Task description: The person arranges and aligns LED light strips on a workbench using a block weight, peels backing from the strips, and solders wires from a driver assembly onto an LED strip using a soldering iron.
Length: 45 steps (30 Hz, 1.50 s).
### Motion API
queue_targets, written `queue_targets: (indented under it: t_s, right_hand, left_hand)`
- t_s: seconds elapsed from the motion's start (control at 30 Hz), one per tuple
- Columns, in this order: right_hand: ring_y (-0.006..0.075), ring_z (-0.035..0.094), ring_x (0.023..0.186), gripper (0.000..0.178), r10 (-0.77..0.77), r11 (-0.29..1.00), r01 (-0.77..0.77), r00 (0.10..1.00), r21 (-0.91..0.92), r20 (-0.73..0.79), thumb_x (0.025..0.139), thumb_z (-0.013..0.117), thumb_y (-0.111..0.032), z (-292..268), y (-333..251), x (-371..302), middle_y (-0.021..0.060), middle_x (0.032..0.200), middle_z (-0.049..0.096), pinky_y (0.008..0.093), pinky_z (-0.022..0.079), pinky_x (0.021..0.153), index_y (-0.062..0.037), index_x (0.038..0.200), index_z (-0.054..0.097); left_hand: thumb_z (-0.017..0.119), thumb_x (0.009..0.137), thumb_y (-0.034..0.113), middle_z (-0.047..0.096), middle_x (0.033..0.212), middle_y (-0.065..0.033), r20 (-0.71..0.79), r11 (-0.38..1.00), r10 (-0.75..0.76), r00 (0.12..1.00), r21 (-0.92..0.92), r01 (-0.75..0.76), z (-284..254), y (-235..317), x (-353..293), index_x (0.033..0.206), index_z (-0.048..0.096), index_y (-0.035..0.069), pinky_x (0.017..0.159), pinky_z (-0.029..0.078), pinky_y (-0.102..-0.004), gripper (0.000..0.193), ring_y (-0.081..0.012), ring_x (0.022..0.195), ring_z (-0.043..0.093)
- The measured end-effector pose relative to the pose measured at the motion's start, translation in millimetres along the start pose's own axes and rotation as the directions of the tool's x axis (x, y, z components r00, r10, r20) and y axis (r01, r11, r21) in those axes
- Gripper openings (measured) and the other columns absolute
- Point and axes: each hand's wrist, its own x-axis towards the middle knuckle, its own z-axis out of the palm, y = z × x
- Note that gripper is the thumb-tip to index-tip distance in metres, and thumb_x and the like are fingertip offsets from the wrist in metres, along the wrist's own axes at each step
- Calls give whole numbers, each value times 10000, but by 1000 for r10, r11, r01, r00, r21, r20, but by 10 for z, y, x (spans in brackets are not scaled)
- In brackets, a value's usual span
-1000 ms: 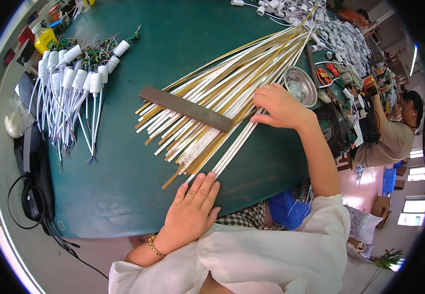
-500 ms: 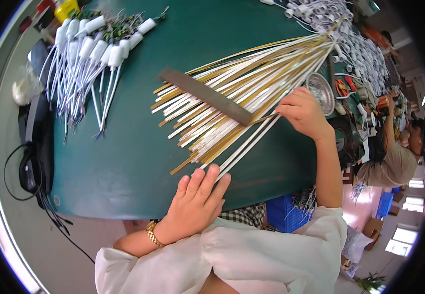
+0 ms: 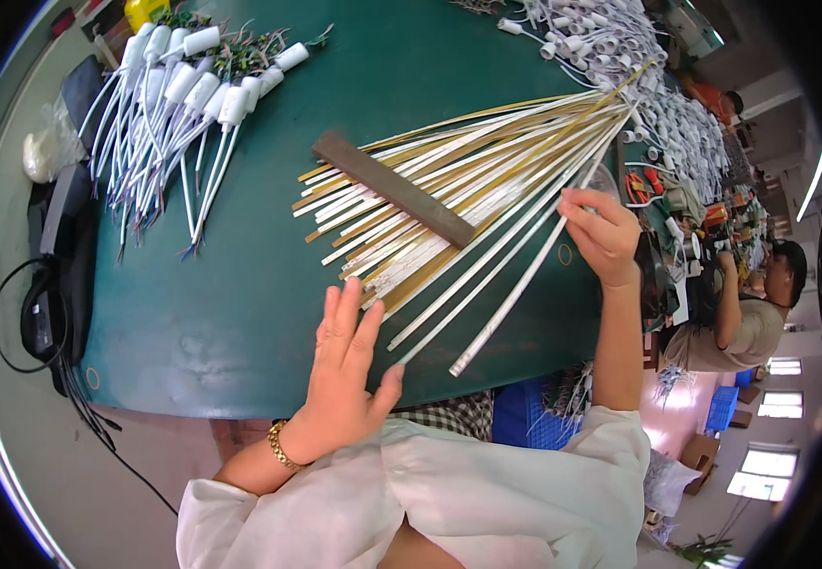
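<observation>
White and gold flat strips (image 3: 487, 171) lie fanned over the green table, narrowing together toward the far right. Across them rests a dark brown bar (image 3: 394, 190), set at a slant. Between thumb and fingers, my right hand (image 3: 604, 235) pinches a white strip (image 3: 511, 303), whose near end sticks out toward me, apart from the bundle. My left hand (image 3: 335, 370) has its fingers spread, with the fingertips at the near ends of the strips; it grips nothing.
White lamp holders with wires (image 3: 183, 90) are piled at the far left. More white lamp holders (image 3: 601, 33) heap up at the far right. A black device with cables (image 3: 60, 275) sits by the left edge. A co-worker (image 3: 743, 313) sits at the right, above blue baskets (image 3: 722, 408).
My right hand has shifted slightly right and now holds a white strip swung away from the bundle. My left hand has moved left and forward, its fingers opening wider.
</observation>
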Motion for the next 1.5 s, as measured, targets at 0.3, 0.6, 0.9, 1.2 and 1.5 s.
queue_targets:
  t_s: [0.3, 0.6, 0.9, 1.2, 1.5]
  right_hand:
    - [348, 646, 1159, 486, 165, 982, -151, 978, -114, 126, 857, 565, 30, 517, -450, -260, 139, 1243, 669, 472, 526, 966, -93, 1326, 598]
    - [383, 602, 1222, 464, 169, 969, -168, 986, -183, -9, 873, 560, 32, 487, -414, 41, 143, 1283, 647, 495, 497, 988, -220, 1232, 710]
    - [419, 656, 1085, 584, 399, 905, -397, 917, 152, 19, 875, 530, 58, 989, -453, 42, 256, 1311, 621, 409, 546, 922, -264, 1348, 649]
    - [383, 72, 1552, 1013, 380, 925, -269, 656, -268, 652, 864, 424, -807, 634, -679, -426, 150, 1692, 50, 771, 124, 1114, -182, 1622, 175]
    - [337, 175, 1540, 886, 422, 903, -347, 607, -253, 674, 876, 617, -623, 478, -836, -355, 75, 1687, 156, 717, 164, 1150, -261, 1602, 261]
  left_hand:
    - [597, 875, 18, 150, 1620, -349, -85, 999, -13, 996, -38, 10, -95, -30, -60, 1449, 439, -68, 1208, 146, -575, 601, -533, 1505, 137]
    - [517, 953, 53, 116, 1655, -287, -138, 1000, 3, 990, 22, 0, -62, 14, -20, 1474, 444, -10, 1223, 103, -544, 530, -459, 1539, 90]
    - [559, 828, -31, 333, 1574, -308, -80, 999, -29, 996, -44, 26, -62, -8, -53, 1218, 653, -39, 1216, 150, -569, 401, -509, 1505, 189]
    - [529, 916, 57, 363, 1568, -279, -47, 999, 46, 998, -23, -48, -59, -12, -33, 1451, 461, -51, 1189, 258, -514, 549, -467, 1470, 316]
    - [730, 845, 339, 387, 1559, -250, 418, 887, 18, 908, 413, -208, 131, 131, 47, 1433, 474, -41, 1164, 299, -508, 746, -386, 1476, 339]
